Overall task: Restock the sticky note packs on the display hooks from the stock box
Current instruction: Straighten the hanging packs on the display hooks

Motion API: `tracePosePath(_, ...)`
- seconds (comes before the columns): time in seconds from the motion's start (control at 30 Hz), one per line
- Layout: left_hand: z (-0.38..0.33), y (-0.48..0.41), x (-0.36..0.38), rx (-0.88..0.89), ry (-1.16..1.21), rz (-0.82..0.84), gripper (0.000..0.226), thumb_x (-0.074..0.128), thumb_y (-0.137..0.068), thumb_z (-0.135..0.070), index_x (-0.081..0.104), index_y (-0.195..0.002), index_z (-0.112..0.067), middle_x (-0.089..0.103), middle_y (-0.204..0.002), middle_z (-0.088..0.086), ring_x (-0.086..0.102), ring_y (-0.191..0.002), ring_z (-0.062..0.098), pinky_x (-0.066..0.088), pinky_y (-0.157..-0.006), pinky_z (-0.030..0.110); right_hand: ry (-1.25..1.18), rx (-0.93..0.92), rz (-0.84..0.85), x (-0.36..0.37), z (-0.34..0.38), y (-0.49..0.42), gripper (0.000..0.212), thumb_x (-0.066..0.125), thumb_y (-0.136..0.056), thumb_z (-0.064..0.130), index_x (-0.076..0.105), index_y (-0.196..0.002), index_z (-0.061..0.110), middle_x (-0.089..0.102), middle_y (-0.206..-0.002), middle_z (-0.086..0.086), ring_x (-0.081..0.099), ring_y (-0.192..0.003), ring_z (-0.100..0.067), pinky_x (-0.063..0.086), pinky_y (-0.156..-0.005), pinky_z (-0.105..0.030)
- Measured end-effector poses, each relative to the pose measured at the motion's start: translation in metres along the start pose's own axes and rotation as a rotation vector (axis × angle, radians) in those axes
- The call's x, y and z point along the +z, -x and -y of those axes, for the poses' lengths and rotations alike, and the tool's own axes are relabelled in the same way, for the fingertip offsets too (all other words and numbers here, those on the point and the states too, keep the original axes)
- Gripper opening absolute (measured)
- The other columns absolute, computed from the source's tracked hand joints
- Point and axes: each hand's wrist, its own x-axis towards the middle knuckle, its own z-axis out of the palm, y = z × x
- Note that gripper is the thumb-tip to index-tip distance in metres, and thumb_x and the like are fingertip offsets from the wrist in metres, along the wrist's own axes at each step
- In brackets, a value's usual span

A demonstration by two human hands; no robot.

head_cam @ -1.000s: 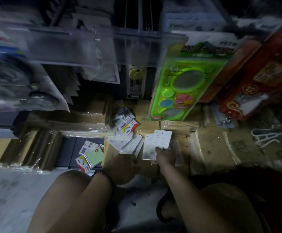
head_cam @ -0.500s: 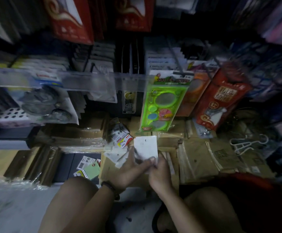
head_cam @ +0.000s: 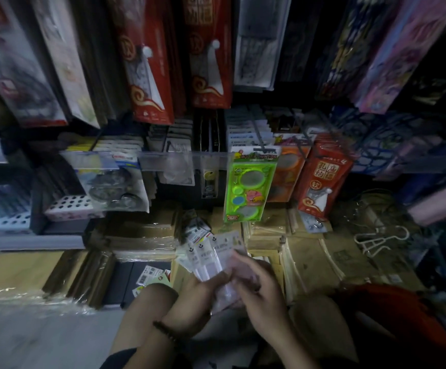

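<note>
The left hand (head_cam: 200, 291) and right hand (head_cam: 261, 291) together grip fanned sticky note packs (head_cam: 211, 249). At eleven o'clock lie loose packs (head_cam: 196, 231); what holds those is too dim to tell.

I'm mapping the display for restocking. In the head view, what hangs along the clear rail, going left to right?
Clear blister pack of dark round items → narrow yellow-and-black pack → bright green plastic stencil pack → orange pack → red pack with printed characters.
</note>
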Motion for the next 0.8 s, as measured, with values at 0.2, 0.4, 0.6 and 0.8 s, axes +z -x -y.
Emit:
tracePosePath(0.2, -0.061, 0.034, 0.005, -0.004, 0.027, 0.17, 0.057, 0.073, -0.084, 0.0, 0.057, -0.139, -0.002, 0.07, -0.132, 0.027, 0.071, -0.115, 0.047, 0.065, -0.086, 0.056, -0.005, -0.091, -0.077, -0.016, 0.048, 0.0, 0.05, 0.075, -0.093, 0.018, 0.068, -0.133, 0.048, 0.064, -0.142, 0.019, 0.06, -0.136, -0.01, 0.054, -0.108, -0.046)
tracePosePath(0.4, -0.133, 0.061, 0.05, 0.196, -0.183, 0.118, 0.049, 0.066, -0.096, 0.001, 0.057, -0.143, -0.005, 0.072, -0.132, 0.021, 0.072, -0.117, 0.046, 0.061, -0.095, 0.06, 0.081, -0.282, -0.108, -0.041, 0.146, -0.001, 0.065, 0.065, -0.097, -0.003, 0.069, -0.129, 0.053, 0.063, -0.138, 0.031, 0.059, -0.132, 0.003, 0.053, -0.11, -0.038)
tracePosePath(0.6, -0.226, 0.091, 0.099, 0.378, -0.265, 0.144, 0.044, 0.068, -0.096, 0.0, 0.062, -0.14, -0.007, 0.073, -0.131, 0.018, 0.072, -0.117, 0.043, 0.056, -0.096, 0.068, -0.018, -0.428, -0.13, -0.07, 0.242, -0.006, 0.059, 0.076, -0.094, 0.0, 0.073, -0.126, 0.05, 0.071, -0.134, 0.019, 0.072, -0.116, -0.006, 0.061, -0.099, -0.039)
tracePosePath(0.8, -0.308, 0.107, 0.14, 0.53, -0.3, 0.115, 0.034, 0.069, -0.098, -0.008, 0.067, -0.131, -0.002, 0.076, -0.124, 0.019, 0.076, -0.107, 0.041, 0.067, -0.075, 0.045, 0.01, -0.603, -0.182, -0.087, 0.33, -0.026, 0.059, 0.075, -0.095, 0.003, 0.071, -0.128, 0.051, 0.067, -0.135, 0.024, 0.067, -0.122, -0.001, 0.056, -0.107, -0.036)
